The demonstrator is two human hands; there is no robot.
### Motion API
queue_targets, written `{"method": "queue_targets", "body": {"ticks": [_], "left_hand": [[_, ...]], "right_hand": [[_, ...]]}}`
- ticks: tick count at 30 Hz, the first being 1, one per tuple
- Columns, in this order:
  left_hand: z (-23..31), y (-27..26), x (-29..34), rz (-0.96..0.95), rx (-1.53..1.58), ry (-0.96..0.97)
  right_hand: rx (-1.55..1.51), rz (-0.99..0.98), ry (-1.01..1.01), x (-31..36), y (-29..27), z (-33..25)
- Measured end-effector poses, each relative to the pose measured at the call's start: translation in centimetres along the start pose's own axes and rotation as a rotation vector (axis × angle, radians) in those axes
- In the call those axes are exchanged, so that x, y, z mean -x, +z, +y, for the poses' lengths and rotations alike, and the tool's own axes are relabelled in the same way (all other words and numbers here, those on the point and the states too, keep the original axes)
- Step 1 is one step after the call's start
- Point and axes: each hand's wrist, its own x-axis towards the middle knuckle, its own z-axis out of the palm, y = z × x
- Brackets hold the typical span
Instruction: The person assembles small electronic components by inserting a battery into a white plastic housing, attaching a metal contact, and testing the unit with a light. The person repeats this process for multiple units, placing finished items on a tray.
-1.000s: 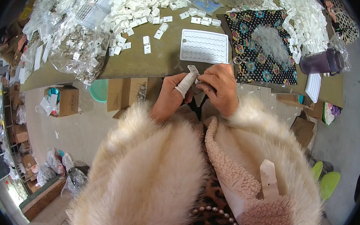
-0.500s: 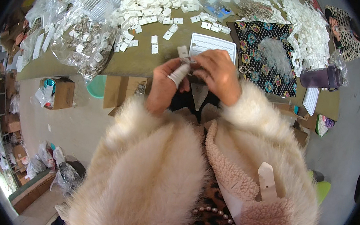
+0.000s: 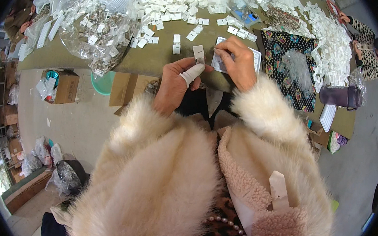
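Note:
My left hand (image 3: 174, 81), its thumb wrapped in a white cover, pinches a small white card (image 3: 198, 51) with a dark slot, held upright above the table's near edge. Over a white ridged tray (image 3: 220, 66) is my right hand (image 3: 239, 65), with thumb and fingertips pressed together. Whatever those fingertips hold, if anything, is too small to make out. The right hand is apart from the card and covers part of the tray. A few loose white cards (image 3: 176, 44) lie on the table just beyond my left hand.
White cards (image 3: 176, 1) heap across the far table. At left sits a clear plastic bag (image 3: 98, 44); at right, a black patterned cloth (image 3: 271, 58) bearing clear plastic and a purple bottle (image 3: 339, 96). Cardboard boxes (image 3: 67, 88) stand below. A person in spotted sleeves (image 3: 371, 63) works far right.
My right hand has left the card in my left hand and moved right, onto the tray. The left hand still holds the card. The whole view has shifted slightly.

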Motion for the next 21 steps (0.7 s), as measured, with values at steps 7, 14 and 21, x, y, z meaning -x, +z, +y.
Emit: {"method": "queue_targets", "body": {"ticks": [7, 14, 21], "left_hand": [[-1.0, 0.3, -0.3, -0.028, -0.138, -0.069], [-0.6, 1.3, -0.1, -0.087, -0.178, 0.014], [-0.7, 1.4, 0.6, -0.077, -0.175, 0.005]], "right_hand": [[0.017, -0.061, -0.191, 1.7, -1.1, -2.8], [0.229, 0.085, -0.404, 1.5, -1.1, -3.2], [0.230, 0.067, -0.521, 2.0, -1.3, -3.2]]}}
